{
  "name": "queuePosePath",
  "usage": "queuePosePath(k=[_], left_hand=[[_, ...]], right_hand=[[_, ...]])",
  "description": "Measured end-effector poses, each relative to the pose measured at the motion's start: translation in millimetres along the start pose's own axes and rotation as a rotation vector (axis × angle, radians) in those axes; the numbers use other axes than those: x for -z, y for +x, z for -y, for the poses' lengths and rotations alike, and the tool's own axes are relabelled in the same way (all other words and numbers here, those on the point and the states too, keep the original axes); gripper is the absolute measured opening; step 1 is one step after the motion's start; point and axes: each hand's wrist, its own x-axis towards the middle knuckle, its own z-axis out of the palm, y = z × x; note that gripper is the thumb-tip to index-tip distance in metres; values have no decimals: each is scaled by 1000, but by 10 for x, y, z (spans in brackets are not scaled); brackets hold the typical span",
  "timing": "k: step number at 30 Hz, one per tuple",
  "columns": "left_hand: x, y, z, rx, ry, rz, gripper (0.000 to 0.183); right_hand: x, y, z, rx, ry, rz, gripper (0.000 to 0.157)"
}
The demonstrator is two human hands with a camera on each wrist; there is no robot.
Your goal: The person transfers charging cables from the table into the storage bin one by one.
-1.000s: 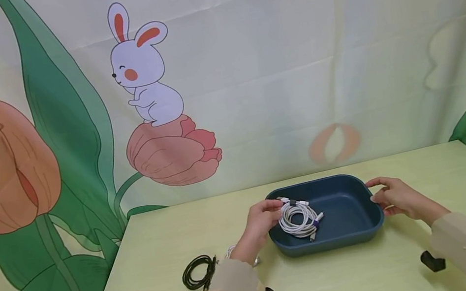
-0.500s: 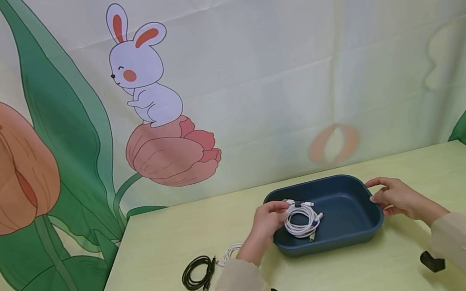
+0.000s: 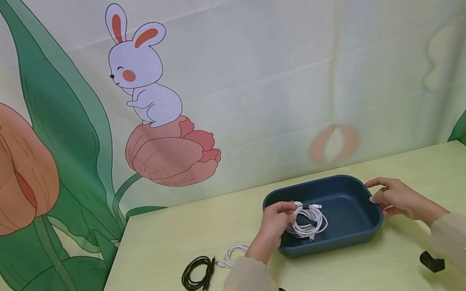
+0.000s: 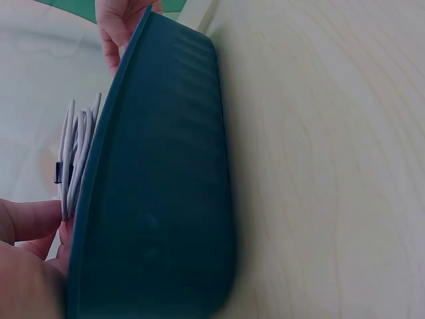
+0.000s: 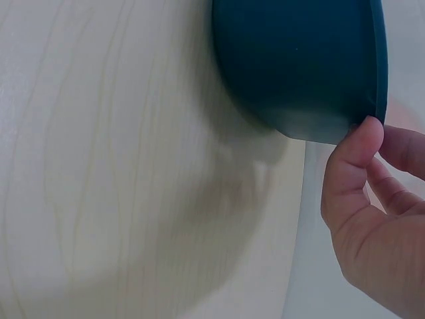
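Coiled white USB cable (image 3: 305, 231), pinched by the left hand (image 3: 273, 223), seemingly to stay bundled, was held over the left side of the navy tray (image 3: 346, 213), gripped at its right end, presumably for steadiness, by the right hand (image 3: 396, 199).

Downward head view, wrist views near tray (image 3: 344, 213)

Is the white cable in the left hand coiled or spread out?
Coiled: the white cable the left hand pinches shows gathered loops and a dark band.
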Motion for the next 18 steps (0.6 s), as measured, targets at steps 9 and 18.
queuePosePath(k=[9,18], left_hand=[[-85,31,59,2,25,17,19],[-149,29,70,36,24,8,19]], right_hand=[[-7,-6,-2,-6,1,-2,50],[-4,-11,-6,-1,8,1,50]])
